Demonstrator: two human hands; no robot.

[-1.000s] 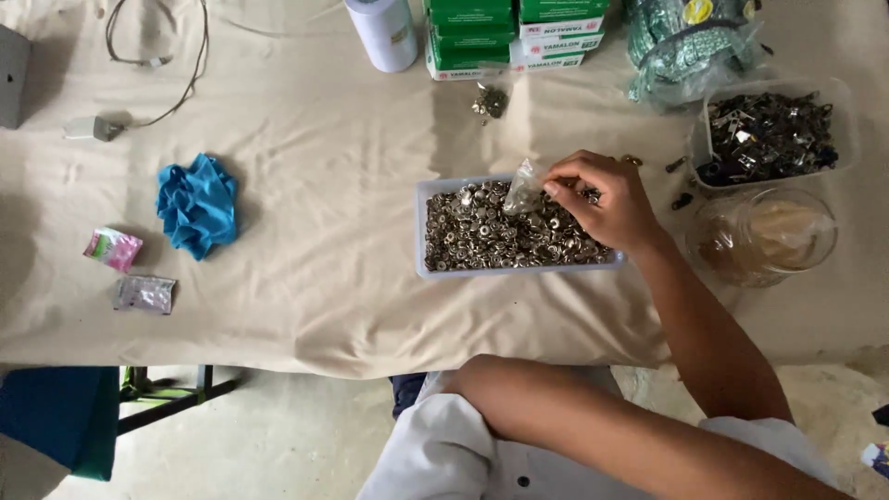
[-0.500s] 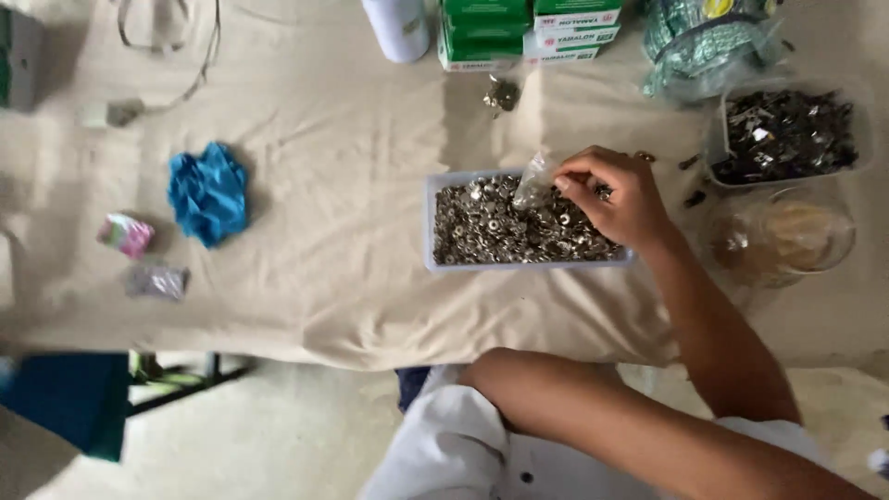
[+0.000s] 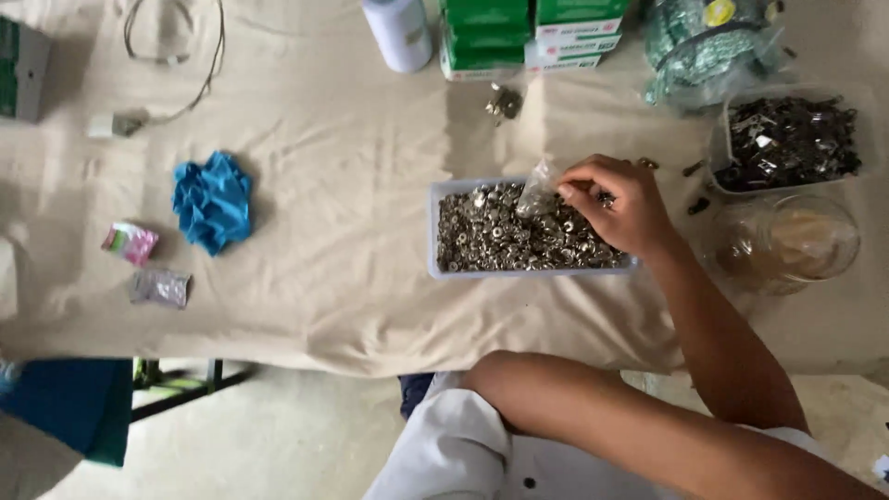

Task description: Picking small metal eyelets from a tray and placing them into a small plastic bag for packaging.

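My right hand point(image 3: 625, 208) hovers over the right end of a shallow clear tray point(image 3: 433, 231) filled with small silvery metal rings point(image 3: 500, 241). Its fingers pinch a small clear plastic bag point(image 3: 535, 190) just above the rings. A bare forearm point(image 3: 648, 421) lies across the bottom of the view, over a white shirt. I cannot see my left hand.
On the beige tablecloth lie a blue cloth point(image 3: 213, 199), two small packets point(image 3: 130, 243), a cable point(image 3: 176, 56), a white bottle point(image 3: 398, 32) and green boxes point(image 3: 519, 28). At the right stand a tub of dark metal parts point(image 3: 787, 139) and a glass jar point(image 3: 787, 241).
My right hand has stayed at the tray with the bag pinched in it. The view has only shifted slightly.
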